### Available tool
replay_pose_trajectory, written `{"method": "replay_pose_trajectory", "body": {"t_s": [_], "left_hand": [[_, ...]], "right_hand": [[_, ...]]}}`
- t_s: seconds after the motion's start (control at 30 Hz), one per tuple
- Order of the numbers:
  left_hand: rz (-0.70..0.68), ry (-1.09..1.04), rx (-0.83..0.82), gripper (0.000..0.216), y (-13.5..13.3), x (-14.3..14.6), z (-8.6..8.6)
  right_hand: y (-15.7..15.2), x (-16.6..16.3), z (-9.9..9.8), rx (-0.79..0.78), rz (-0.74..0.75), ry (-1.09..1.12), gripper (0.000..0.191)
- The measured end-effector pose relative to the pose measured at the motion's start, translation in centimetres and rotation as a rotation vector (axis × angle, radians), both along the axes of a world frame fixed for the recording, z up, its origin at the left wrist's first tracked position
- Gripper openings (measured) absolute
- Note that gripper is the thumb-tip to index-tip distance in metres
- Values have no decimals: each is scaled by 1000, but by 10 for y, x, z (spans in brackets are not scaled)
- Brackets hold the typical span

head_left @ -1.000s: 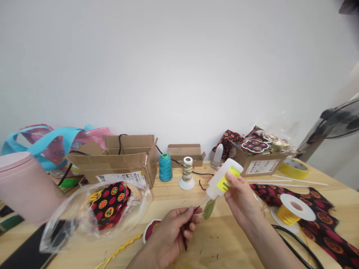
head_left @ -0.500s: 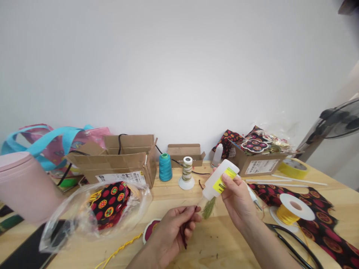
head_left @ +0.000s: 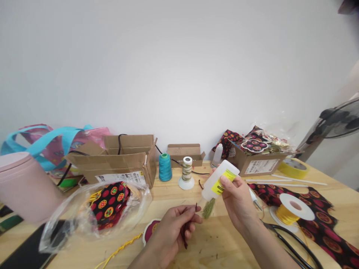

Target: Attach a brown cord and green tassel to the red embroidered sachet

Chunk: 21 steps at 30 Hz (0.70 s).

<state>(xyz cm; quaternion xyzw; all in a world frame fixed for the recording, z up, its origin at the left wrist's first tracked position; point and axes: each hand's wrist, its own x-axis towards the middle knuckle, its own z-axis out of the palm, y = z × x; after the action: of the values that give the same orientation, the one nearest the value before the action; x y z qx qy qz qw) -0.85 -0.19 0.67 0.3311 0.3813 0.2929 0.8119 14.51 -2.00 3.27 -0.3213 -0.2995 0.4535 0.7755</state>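
Note:
Between its thumb and fingers, my left hand (head_left: 176, 229) pinches a dark red cord (head_left: 184, 235), one end sticking up at the fingertips. My right hand (head_left: 238, 200) grips a translucent squeeze bottle (head_left: 215, 183) with a yellow label, tilted so that its nozzle points down and left to the cord's end. Whether the nozzle touches the cord I cannot tell. Beneath the bottle a green tassel (head_left: 208, 209) shows on the table. Partly behind my left forearm lies a scalloped dark red patch (head_left: 151, 229) with a twisted yellow cord (head_left: 120, 248).
Teal thread (head_left: 165, 168) and a camouflage-coloured spool (head_left: 187, 173) stand at the back. An opened carton (head_left: 112, 164) and plastic bag (head_left: 134, 209) are on the left. Black-handled scissors (head_left: 291, 243), a yellow cord spool (head_left: 291, 211) and patterned fabric (head_left: 322, 231) lie right.
The cord's end now stands more upright at my left fingertips. My right hand and the bottle have shifted only slightly.

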Motion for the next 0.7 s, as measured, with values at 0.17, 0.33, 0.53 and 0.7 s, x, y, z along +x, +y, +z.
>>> {"method": "replay_pose_trajectory", "body": {"t_s": [0.17,0.33,0.53,0.7], "left_hand": [[-10,28,58,18,-1,1,1],[-12,46,93,20,1,1,-3],[4,60,105,20,0,2,-4],[-8,60,102,20,-1,2,-2]], "right_hand": [[0,-1,1,-1,-4,-42,31],[-3,-1,4,-10,-24,-49,29],[-4,0,5,-14,-31,-58,29],[-3,-3,5,-34,-23,-105,26]]}}
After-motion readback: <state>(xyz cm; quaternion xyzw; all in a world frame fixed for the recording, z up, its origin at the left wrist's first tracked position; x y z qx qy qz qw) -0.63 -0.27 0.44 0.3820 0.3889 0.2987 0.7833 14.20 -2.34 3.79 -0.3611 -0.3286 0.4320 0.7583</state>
